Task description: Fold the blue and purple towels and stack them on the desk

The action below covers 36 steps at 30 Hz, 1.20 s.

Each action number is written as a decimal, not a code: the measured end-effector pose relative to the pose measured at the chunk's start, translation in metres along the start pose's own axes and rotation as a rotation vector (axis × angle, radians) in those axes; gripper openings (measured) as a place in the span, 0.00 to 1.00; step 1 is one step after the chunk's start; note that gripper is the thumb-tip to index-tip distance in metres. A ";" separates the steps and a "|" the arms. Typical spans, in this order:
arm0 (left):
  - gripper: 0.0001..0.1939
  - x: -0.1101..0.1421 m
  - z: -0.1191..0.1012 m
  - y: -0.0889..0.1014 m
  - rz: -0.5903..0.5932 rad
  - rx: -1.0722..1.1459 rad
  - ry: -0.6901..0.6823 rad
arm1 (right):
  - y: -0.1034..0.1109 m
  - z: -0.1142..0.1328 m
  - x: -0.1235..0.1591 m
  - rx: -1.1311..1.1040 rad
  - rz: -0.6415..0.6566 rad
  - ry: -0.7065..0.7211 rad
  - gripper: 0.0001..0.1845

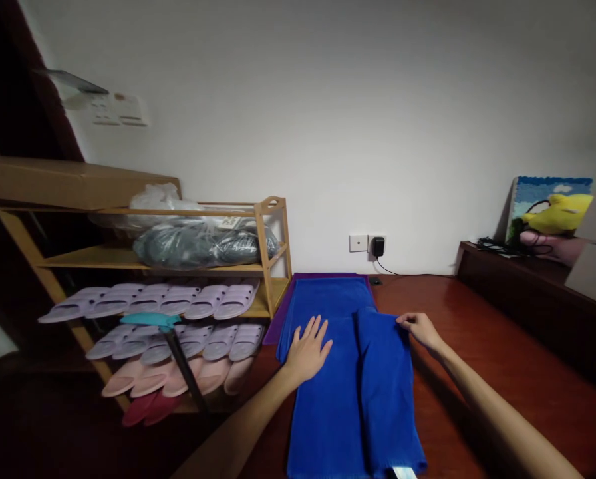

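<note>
A blue towel (328, 412) lies on the reddish-brown wooden surface, its right side partly folded over toward the middle. My left hand (308, 351) rests flat on the towel with its fingers spread. At the far right corner of the folded part, my right hand (420, 329) pinches the edge between thumb and fingers. A white label (404, 473) sticks out at the towel's near end. Beyond it lies more blue cloth (328, 289), with purple cloth (277, 330) showing from underneath at the left.
Left stands a wooden shoe rack (265, 229) with several slippers (235, 299), plastic-wrapped bundles (203, 243) and a cardboard box (78, 183). A black charger (378, 246) is plugged into the wall, its cable running right. A dark ledge (517, 286) holds a yellow plush toy (560, 213).
</note>
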<state>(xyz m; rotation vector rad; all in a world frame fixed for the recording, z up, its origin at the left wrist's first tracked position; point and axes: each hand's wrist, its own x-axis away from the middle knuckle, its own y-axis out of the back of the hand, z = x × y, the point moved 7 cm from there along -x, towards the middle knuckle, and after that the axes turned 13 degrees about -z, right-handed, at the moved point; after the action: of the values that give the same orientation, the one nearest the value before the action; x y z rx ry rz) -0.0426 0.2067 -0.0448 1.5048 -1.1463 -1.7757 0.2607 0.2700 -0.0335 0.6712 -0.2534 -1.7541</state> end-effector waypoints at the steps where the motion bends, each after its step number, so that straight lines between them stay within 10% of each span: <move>1: 0.27 0.000 0.000 0.000 -0.002 -0.001 -0.001 | -0.002 0.000 0.001 -0.006 0.002 -0.002 0.12; 11: 0.27 0.000 -0.001 0.001 -0.002 0.006 -0.004 | -0.004 -0.003 0.001 0.113 -0.012 0.039 0.18; 30: 0.26 -0.004 -0.003 0.010 -0.105 -0.005 -0.027 | 0.108 -0.083 -0.019 0.730 -0.104 0.144 0.23; 36: 0.26 0.001 -0.033 0.024 -0.163 0.107 -0.205 | 0.092 -0.095 -0.001 0.811 -0.122 0.062 0.30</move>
<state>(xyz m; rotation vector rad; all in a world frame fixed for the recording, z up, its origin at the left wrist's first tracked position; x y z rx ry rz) -0.0141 0.1855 -0.0255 1.5434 -1.2661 -2.0470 0.3893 0.2603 -0.0644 1.3344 -0.9222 -1.7160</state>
